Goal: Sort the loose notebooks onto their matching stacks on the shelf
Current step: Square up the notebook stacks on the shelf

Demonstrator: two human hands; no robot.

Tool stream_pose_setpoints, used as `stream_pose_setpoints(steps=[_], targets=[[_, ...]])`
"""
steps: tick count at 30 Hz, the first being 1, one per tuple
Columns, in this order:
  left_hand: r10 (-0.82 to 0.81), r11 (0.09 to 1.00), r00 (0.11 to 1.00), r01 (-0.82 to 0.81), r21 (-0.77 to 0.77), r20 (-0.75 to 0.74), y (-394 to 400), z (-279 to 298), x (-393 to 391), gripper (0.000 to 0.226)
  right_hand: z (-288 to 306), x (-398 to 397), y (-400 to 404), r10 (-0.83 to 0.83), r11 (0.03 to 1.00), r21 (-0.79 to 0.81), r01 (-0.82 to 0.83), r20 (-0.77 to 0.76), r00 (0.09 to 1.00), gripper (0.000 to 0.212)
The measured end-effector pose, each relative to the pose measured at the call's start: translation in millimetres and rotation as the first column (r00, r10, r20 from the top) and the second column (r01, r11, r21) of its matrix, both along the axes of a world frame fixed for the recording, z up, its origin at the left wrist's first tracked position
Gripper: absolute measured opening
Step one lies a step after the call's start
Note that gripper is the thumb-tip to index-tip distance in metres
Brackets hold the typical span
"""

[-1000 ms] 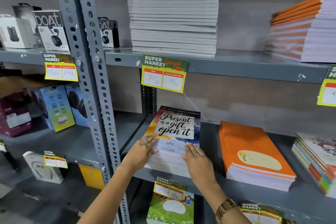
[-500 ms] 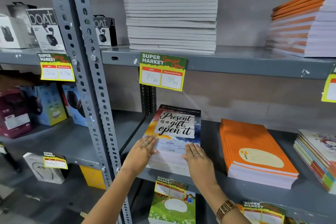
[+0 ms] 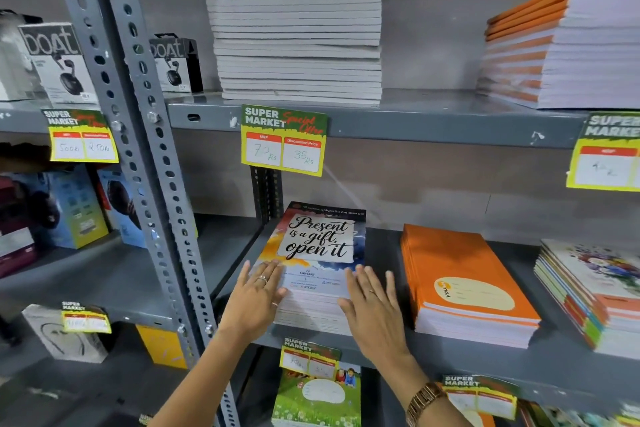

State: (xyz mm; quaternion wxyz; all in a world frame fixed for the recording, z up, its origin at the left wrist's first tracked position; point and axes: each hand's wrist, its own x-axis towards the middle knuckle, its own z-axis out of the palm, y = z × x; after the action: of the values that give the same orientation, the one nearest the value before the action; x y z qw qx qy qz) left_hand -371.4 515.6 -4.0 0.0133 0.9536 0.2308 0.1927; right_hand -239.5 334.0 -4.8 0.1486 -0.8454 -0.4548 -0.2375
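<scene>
Fingers (image 3: 363,282) spread, both hands flat at the colourful "Present is a gift" notebook stack (image 3: 320,246).
Top notebook seems placed; none held.

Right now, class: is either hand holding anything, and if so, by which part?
Nothing is held. Both hands are open: the left hand lies flat on the notebook stack's near-left corner, the right hand at its near-right edge.
</scene>
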Motion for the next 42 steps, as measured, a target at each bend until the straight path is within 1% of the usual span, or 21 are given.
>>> stream_pose_setpoints(steps=[2, 5, 6, 8, 10, 11, 15, 18, 19, 20, 22, 23, 26, 27, 31, 33, 34, 36, 39, 40, 42], targets=[[0.002, 1.000, 1.000, -0.002, 0.013, 0.025, -18.1, -0.6, 4.7, 0.056, -3.9, 6.1, -20.8, -0.046, 0.998, 0.036, 0.048, -0.063, 0.997, 0.075], [-0.052, 0.998, 0.999, 0.051, 0.024, 0.013, -50.9, -0.1, 26.1, 0.061, -14.2, 22.5, -54.3, -0.061, 0.994, 0.079, 0.073, -0.139, 0.988, 0.077], [-0.078, 0.996, 0.997, 0.077, 0.046, 0.020, -64.0, 1.5, 35.6, 0.063, -17.3, 30.2, -66.7, -0.075, 0.993, 0.083, 0.087, -0.135, 0.988, 0.077], [-0.137, 0.981, 0.990, 0.139, 0.135, -0.019, -89.4, 7.1, 53.8, 0.056, -16.7, 45.9, -90.1, -0.107, 0.988, 0.093, 0.123, -0.162, 0.981, 0.079], [-0.205, 0.959, 0.979, 0.201, 0.197, -0.002, -110.4, 10.6, 70.8, 0.044, -14.3, 61.0, -110.4, -0.148, 0.982, 0.092, 0.167, -0.186, 0.971, 0.081], [-0.224, 0.958, 0.975, 0.218, 0.188, 0.012, -119.9, 12.3, 78.6, 0.042, -12.9, 67.2, -120.2, -0.179, 0.978, 0.068, 0.195, -0.189, 0.966, 0.082], [-0.303, 0.953, 0.953, 0.303, 0.005, 0.020, -150.3, 10.7, 113.8, 0.050, -13.3, 92.7, -152.4, -0.278, 0.960, -0.034, 0.277, -0.192, 0.941, 0.093], [-0.334, 0.942, 0.942, 0.334, 0.008, 0.020, -168.5, 5.4, 141.7, 0.051, -18.1, 117.1, -168.0, -0.237, 0.970, -0.002, 0.241, -0.198, 0.951, 0.111], [-0.345, 0.938, 0.938, 0.345, 0.015, -0.002, -174.1, 4.3, 149.8, 0.051, -19.2, 124.0, -171.6, -0.230, 0.973, -0.020, 0.231, -0.209, 0.950, 0.111], [-0.357, 0.933, 0.934, 0.358, 0.031, -0.036, -179.4, 4.0, 157.2, 0.051, -18.6, 129.4, -175.0, -0.227, 0.974, -0.038, 0.224, -0.223, 0.948, 0.103], [-0.359, 0.929, 0.928, 0.366, 0.056, -0.105, -186.2, 3.8, 168.8, 0.052, -19.0, 137.1, -179.2, -0.234, 0.972, -0.056, 0.227, -0.232, 0.944, 0.071], [-0.351, 0.931, 0.927, 0.361, 0.055, -0.135, -188.7, 2.6, 175.2, 0.053, -19.7, 140.6, -181.1, -0.232, 0.973, -0.077, 0.220, -0.228, 0.946, 0.063], [-0.326, 0.937, 0.915, 0.345, 0.044, -0.236, -190.3, -0.4, 183.6, 0.057, -24.5, 144.1, -180.3, -0.183, 0.980, -0.117, 0.163, -0.189, 0.965, 0.062], [-0.320, 0.939, 0.910, 0.341, 0.039, -0.264, -189.1, -2.0, 184.0, 0.057, -24.9, 142.3, -179.6, -0.174, 0.981, -0.121, 0.152, -0.205, 0.963, 0.063], [-0.313, 0.943, 0.913, 0.331, 0.025, -0.263, -185.1, -5.4, 183.5, 0.057, -18.8, 140.6, -181.5, -0.173, 0.975, -0.173, 0.138, -0.208, 0.963, 0.057], [-0.319, 0.941, 0.912, 0.337, 0.027, -0.257, -184.3, -4.9, 183.5, 0.056, -16.3, 139.6, -180.9, -0.186, 0.972, -0.172, 0.162, -0.133, 0.974, 0.046], [-0.319, 0.941, 0.912, 0.337, 0.026, -0.259, -184.4, -4.4, 183.5, 0.055, -13.6, 138.1, -181.1, -0.177, 0.973, -0.174, 0.150, -0.155, 0.972, 0.045], [-0.317, 0.943, 0.914, 0.333, 0.021, -0.253, -185.3, -3.8, 183.7, 0.055, -9.1, 138.3, -181.5, -0.168, 0.976, -0.174, 0.134, -0.195, 0.966, 0.077], [-0.308, 0.949, 0.930, 0.315, 0.000, -0.199, -185.2, -6.1, 183.6, 0.055, -12.1, 142.5, -184.2, -0.157, 0.977, -0.171, 0.124, -0.191, 0.969, 0.114], [-0.305, 0.951, 0.935, 0.310, -0.004, -0.181, -184.9, -6.9, 183.5, 0.055, -14.8, 147.1, -185.5, -0.158, 0.973, -0.202, 0.111, -0.236, 0.959, 0.122], [-0.300, 0.953, 0.939, 0.304, -0.002, -0.166, -184.3, -8.5, 182.9, 0.055, -9.3, 145.4, -186.5, -0.160, 0.974, -0.196, 0.110, -0.261, 0.952, 0.122]])
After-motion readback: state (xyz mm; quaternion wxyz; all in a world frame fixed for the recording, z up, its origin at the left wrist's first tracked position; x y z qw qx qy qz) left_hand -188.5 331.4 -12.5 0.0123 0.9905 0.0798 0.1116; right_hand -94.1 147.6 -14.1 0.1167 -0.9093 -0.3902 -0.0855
